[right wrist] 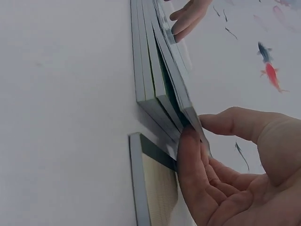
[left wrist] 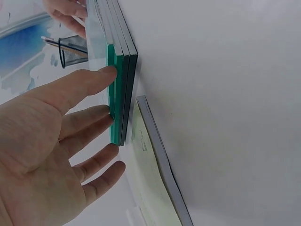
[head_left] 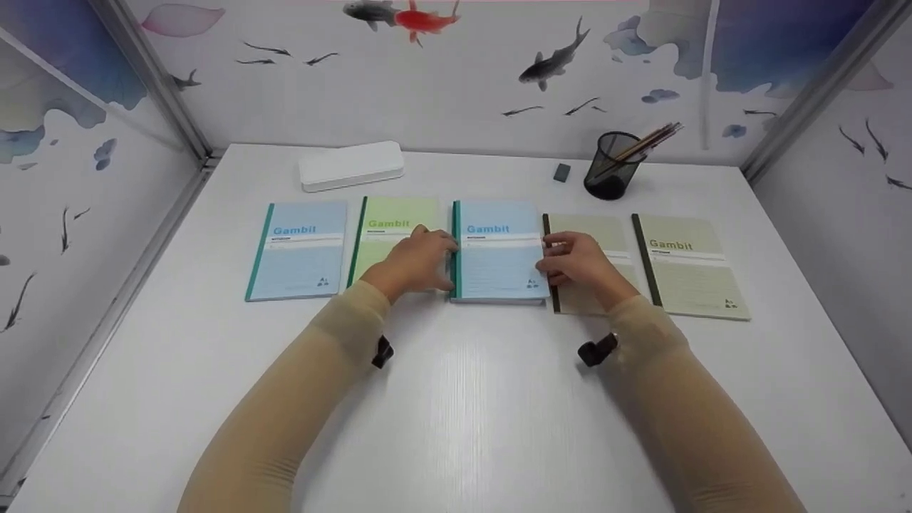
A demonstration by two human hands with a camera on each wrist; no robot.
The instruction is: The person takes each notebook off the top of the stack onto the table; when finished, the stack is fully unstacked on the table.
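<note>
A blue notebook (head_left: pixel 499 267) with a green spine lies on top of a stack of several notebooks in the middle of the table. My right hand (head_left: pixel 578 262) pinches its right edge, thumb on the cover and fingers underneath; in the right wrist view that edge of the blue notebook (right wrist: pixel 175 70) stands slightly raised off the stack. At the other side, my left hand (head_left: pixel 415 260) touches the green spine (left wrist: pixel 116 89) with extended, spread fingers. A green notebook (head_left: pixel 381 221) lies partly under the left hand, and a tan notebook (head_left: pixel 588 296) partly under the right.
Another blue notebook (head_left: pixel 303 263) lies at the far left, another tan notebook (head_left: pixel 691 278) at the far right. Along the back stand a white case (head_left: pixel 351 167), a dark eraser (head_left: pixel 561 172) and a black mesh pen holder (head_left: pixel 608 174) with pencils.
</note>
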